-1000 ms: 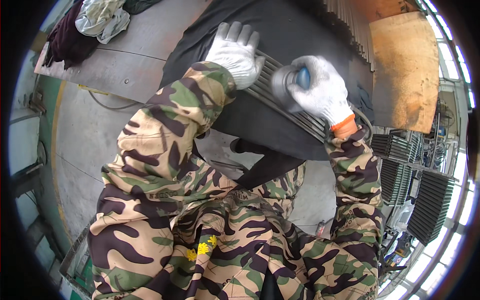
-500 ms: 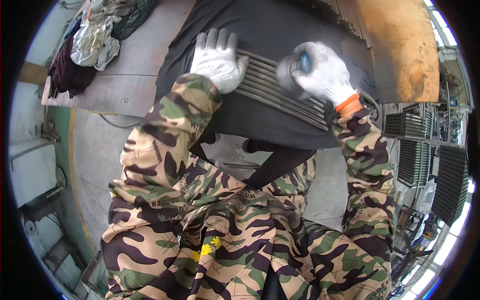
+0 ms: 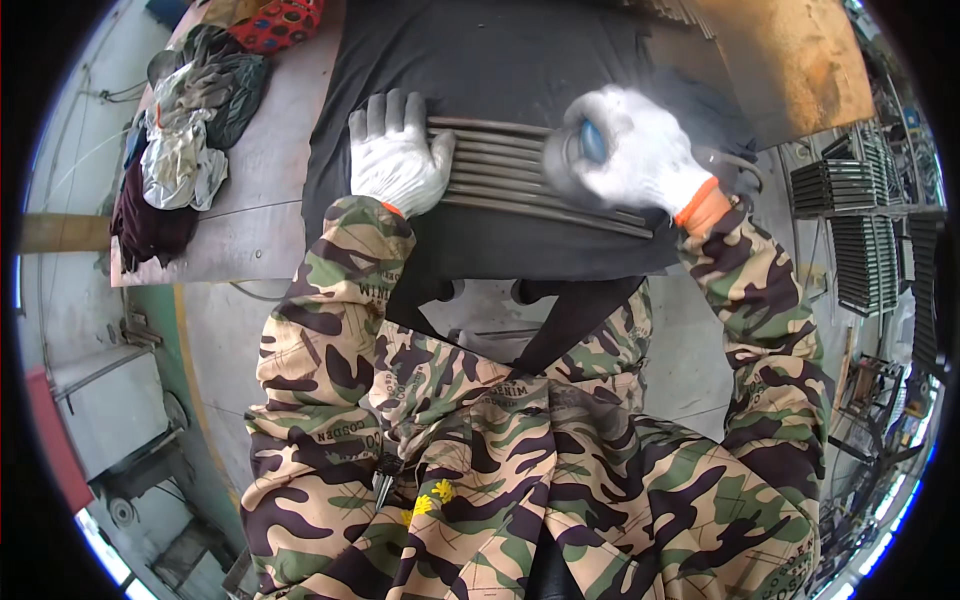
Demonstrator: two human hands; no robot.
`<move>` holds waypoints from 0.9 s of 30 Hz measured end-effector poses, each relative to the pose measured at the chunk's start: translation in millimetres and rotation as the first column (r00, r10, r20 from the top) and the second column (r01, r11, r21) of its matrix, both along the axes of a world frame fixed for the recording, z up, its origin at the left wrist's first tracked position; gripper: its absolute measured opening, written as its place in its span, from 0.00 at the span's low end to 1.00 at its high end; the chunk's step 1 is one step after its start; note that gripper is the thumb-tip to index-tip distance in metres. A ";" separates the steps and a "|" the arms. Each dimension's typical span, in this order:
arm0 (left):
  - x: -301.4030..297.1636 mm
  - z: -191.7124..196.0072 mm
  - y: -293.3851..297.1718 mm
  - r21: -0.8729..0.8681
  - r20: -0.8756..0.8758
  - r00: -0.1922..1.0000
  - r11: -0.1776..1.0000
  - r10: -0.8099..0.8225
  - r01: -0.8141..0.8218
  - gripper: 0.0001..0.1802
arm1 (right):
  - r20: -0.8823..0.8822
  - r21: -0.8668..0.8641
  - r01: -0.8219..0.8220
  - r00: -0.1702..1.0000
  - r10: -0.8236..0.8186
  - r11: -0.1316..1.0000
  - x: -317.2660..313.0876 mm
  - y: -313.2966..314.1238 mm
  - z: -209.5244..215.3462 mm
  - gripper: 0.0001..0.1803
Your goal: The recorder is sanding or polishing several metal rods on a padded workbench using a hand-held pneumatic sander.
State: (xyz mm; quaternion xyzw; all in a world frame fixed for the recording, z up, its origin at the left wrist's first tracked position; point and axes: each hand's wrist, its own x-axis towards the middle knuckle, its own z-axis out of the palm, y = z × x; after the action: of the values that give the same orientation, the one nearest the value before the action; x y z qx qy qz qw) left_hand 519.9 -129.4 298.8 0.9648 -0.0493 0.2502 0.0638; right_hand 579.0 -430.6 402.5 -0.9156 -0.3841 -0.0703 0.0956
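A ribbed grey metal grille [image 3: 520, 175] lies on a black cloth [image 3: 500, 70] spread over a metal table. My left hand [image 3: 395, 160], in a white glove, presses flat on the grille's left end. My right hand [image 3: 635, 150], also gloved, grips a round power tool with a blue part [image 3: 590, 140] and holds it against the grille's right half. That hand is blurred. Camouflage sleeves cover both my forearms.
A heap of rags and clothes [image 3: 185, 130] lies on the table's left end. A rusty orange board [image 3: 790, 60] leans at the upper right. Stacks of dark grilles [image 3: 850, 185] stand on the right. Green floor [image 3: 160, 330] runs along the left.
The view has shifted so the table and grille sit lower and more central. My right hand with the tool has slid along the grille; my left hand stays pressed on its left end.
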 end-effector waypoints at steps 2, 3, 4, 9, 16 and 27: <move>9.2 1.5 3.0 0.014 -0.004 1.000 1.000 0.014 -0.014 0.26 | -0.019 0.075 -0.041 0.999 0.043 0.996 -12.4 1.2 0.0 0.17; 14.8 2.4 4.3 0.024 -0.005 0.999 0.999 0.034 -0.033 0.26 | -0.016 0.055 -0.014 1.000 0.014 0.998 -8.4 3.9 1.5 0.16; 20.0 0.1 6.0 0.063 0.022 0.999 0.997 0.045 -0.046 0.26 | -0.011 0.037 0.013 1.000 -0.012 0.999 -3.7 5.2 3.7 0.16; 36.8 -1.5 -0.9 0.074 0.036 0.996 0.994 0.078 -0.080 0.25 | 0.000 0.085 0.005 1.000 -0.005 0.996 -22.3 -6.2 -1.4 0.14; 9.3 -1.4 24.1 -0.012 -0.140 0.939 0.949 -0.313 0.315 0.43 | 0.044 0.103 -0.038 0.998 0.034 0.994 -10.4 -1.5 -15.0 0.17; 25.4 6.5 26.7 -0.103 -0.069 0.975 0.974 -0.211 0.203 0.30 | -0.070 0.057 -0.001 0.998 0.005 0.998 -24.1 61.0 0.6 0.18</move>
State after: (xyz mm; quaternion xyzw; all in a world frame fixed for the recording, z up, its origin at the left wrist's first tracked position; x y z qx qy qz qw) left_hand 545.4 -102.7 305.3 0.9595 -0.1350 0.2057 0.1373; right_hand 555.0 -369.6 403.0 -0.9139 -0.3798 -0.0487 0.1350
